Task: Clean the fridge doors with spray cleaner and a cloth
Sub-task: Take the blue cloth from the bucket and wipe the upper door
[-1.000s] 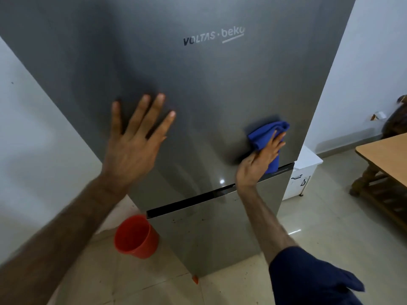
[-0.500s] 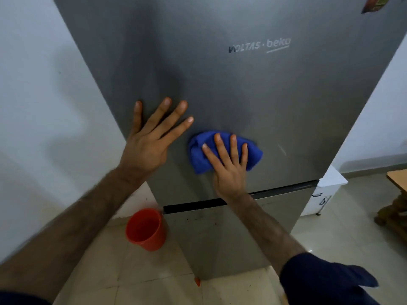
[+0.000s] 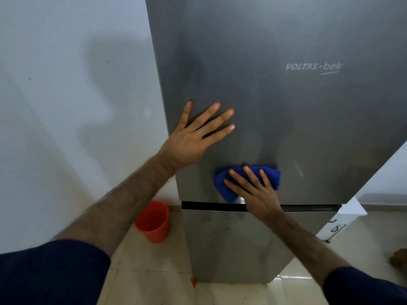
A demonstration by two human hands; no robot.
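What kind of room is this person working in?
Most likely a home kitchen or dining area: a tall grey fridge stands against a plain white wall, on a tiled floor with a red bucket beside it.

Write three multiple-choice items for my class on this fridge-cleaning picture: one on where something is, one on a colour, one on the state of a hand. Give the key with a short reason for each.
1. Where does the red bucket stand?
A. on the floor left of the fridge
B. on top of the fridge
C. in the person's left hand

2. What colour is the cloth?
A. white
B. blue
C. yellow

3. How does the left hand lie?
A. curled round a spray bottle
B. flat with fingers spread on the upper door
C. hanging at the person's side

Key: 1 A, the bucket sits on the tiles beside the lower door. 2 B, the cloth under the right hand is blue. 3 B, the palm and straight fingers lie on the upper door.
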